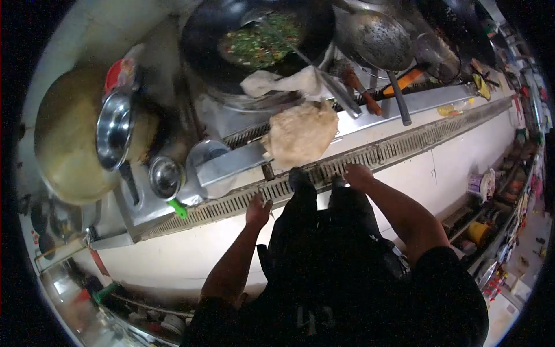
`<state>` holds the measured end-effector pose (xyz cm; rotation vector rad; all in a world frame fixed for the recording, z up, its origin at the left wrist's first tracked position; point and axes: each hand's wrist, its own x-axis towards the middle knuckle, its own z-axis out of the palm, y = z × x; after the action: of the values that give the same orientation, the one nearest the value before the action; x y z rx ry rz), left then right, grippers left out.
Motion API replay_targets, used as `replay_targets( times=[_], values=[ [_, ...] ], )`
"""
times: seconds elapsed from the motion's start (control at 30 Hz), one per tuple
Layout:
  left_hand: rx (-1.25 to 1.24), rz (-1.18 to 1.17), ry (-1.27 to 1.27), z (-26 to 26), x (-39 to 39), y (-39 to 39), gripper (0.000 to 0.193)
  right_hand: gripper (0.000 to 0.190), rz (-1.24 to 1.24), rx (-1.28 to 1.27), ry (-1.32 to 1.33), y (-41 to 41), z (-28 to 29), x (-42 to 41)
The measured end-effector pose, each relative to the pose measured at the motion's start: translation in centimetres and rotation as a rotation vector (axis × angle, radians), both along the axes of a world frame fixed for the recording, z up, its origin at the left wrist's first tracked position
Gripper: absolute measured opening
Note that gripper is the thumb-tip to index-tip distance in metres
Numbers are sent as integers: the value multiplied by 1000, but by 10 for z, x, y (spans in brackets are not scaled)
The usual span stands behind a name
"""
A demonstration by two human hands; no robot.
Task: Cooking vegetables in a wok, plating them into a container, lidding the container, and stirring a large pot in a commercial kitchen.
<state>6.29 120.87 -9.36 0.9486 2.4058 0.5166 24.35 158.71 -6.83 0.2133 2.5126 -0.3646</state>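
My left hand (259,211) hangs near the slotted floor drain, thumb and fingers apart, holding nothing. My right hand (358,175) is held out on the other side of my legs; nothing shows in it, but how far its fingers are closed is unclear. Ahead of me sits a black wok (201,56) with chopped green food (264,43) in it. A ladle (331,84) rests there, its long metal handle reaching over the counter edge. A white cloth (284,83) lies at the wok's near rim, and a tan cloth (303,132) drapes over the counter edge. Both hands are apart from these.
On the left are a large yellowish round vessel (69,147), a metal saucepan (115,130) and a green-handled strainer (167,177). A long-handled round pan (381,41) and an orange handle (404,81) lie to the right. Slotted drain grating (377,156) crosses the floor; crowded shelving (477,217) stands at right.
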Motion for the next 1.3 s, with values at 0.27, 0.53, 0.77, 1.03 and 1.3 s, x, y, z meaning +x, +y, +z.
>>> replay_targets(
  times=[0.27, 0.53, 0.77, 1.03, 1.3],
  values=[
    [-304, 136, 237, -83, 30, 70, 77, 19, -312, -319, 146, 0, 2, 0],
    [-467, 222, 127, -37, 27, 175, 77, 21, -563, -148, 599, 169, -81, -1],
    [-331, 210, 143, -12, 31, 120, 73, 17, -1720, -1350, 941, 214, -129, -19],
    [24, 373, -139, 103, 70, 134, 32, 21, -1327, -1414, 98, 209, -93, 83],
    [1207, 998, -1113, 224, -99, 214, 43, 39, -541, -679, 674, 73, 293, -113]
  ],
)
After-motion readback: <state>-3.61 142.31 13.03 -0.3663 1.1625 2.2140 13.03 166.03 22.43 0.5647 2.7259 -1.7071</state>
